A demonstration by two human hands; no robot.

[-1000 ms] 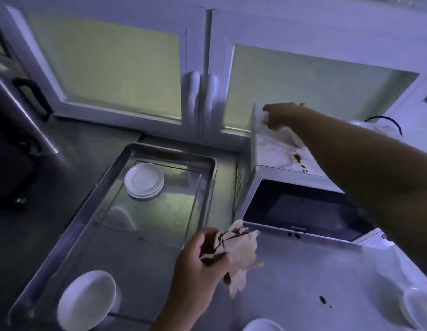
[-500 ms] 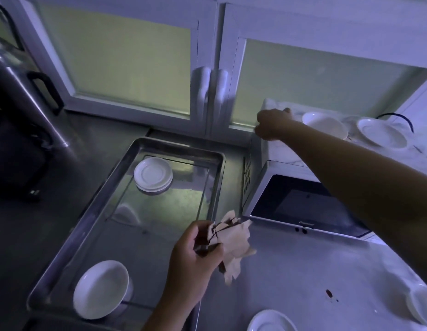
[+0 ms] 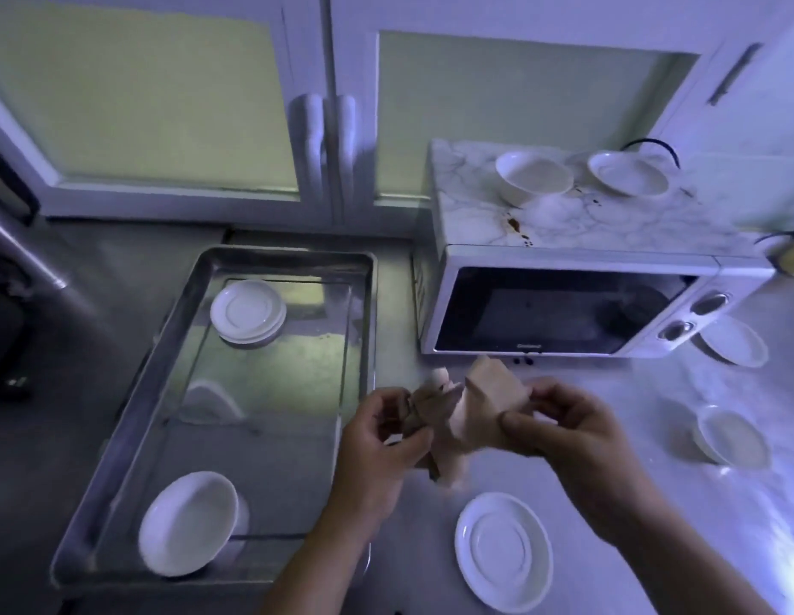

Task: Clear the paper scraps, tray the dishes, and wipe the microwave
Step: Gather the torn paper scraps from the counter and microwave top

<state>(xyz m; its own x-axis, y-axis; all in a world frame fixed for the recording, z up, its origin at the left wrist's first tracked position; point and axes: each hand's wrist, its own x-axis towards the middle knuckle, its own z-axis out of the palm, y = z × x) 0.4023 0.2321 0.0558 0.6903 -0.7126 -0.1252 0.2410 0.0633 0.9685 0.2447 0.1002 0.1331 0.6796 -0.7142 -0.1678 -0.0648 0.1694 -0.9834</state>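
Both hands meet in front of the white microwave (image 3: 563, 304), holding a bunch of brown paper scraps (image 3: 457, 410). My left hand (image 3: 381, 432) grips the scraps' left side; my right hand (image 3: 559, 419) pinches their right side. The marbled microwave top (image 3: 608, 219) shows brown stains and carries two white bowls (image 3: 532, 177) (image 3: 628, 173). A metal tray (image 3: 359, 304) on the left holds stacked saucers (image 3: 248, 310) and a bowl (image 3: 191, 523). On the counter lie a saucer (image 3: 503, 550), a bowl (image 3: 732, 437) and a plate (image 3: 734, 344).
White cabinet doors with two vertical handles (image 3: 326, 139) stand behind the counter. A dark metal appliance (image 3: 13, 277) fills the far left. A black cable (image 3: 650, 144) loops behind the microwave. A small yellow object (image 3: 792, 257) sits at the right edge.
My right hand left the microwave's back left corner and came down to the scraps held by my left hand. The camera view shifted, showing the microwave top and both bowls.
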